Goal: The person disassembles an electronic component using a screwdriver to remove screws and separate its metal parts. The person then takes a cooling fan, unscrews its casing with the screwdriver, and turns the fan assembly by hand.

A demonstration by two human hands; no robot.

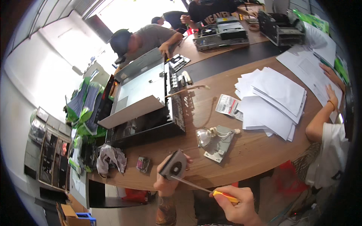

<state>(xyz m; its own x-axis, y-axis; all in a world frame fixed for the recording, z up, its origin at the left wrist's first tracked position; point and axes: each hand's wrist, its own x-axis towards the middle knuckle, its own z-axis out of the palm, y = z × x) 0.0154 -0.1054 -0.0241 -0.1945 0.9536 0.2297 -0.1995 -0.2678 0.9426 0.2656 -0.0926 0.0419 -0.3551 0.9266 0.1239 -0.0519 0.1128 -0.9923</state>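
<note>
Left hand grips a small grey fan unit, fingers wrapped round its lower edge, thumb side up against its flat face; unit held tilted just over the near edge of the wooden tabletop. Right hand clenched round the yellow-orange handle of a screwdriver; the thin shaft runs up and left from that hand, tip meeting the lower part of the fan unit right beside the left hand's fingers. The two hands are near each other, the right one lower and to the right of the left.

Just beyond the hands on the tabletop: a projector lamp with shiny reflector sitting on a grey metal bracket. Left of the left hand, a small dark part and a crumpled grey rag near the tabletop edge. Further beyond the left hand, an opened black device chassis with a pale panel leaning across it. Beyond the right hand and to its right, a stack of white paper sheets and a labelled packet just beside it. Far right, another person's arm in a white sleeve rests on the papers. Far side, a person in a dark cap leans over the chassis; more opened equipment behind.
</note>
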